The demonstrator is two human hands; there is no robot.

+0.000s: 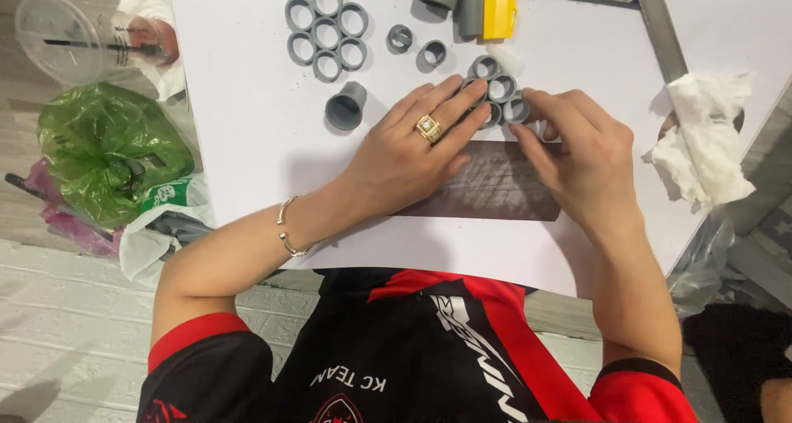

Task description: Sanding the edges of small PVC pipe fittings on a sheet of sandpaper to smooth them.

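A small cluster of grey pipe rings [497, 87] lies on the white sheet [247, 143], just beyond a dark rectangular tile [495, 190]. My left hand [408, 147], with a gold ring and a bracelet, lies flat with its fingertips pressed against the cluster's left side. My right hand [577, 155] pinches the cluster's right side with thumb and fingers. Part of the cluster is hidden under my fingers.
A flower-shaped group of grey rings [327, 31] sits at the far left, with a short grey tube [346, 106] and two loose rings [417, 45] nearby. A yellow tool [500, 7], crumpled tissue [701, 134], a plastic cup [74, 39] and a green bag [103, 147] surround the sheet.
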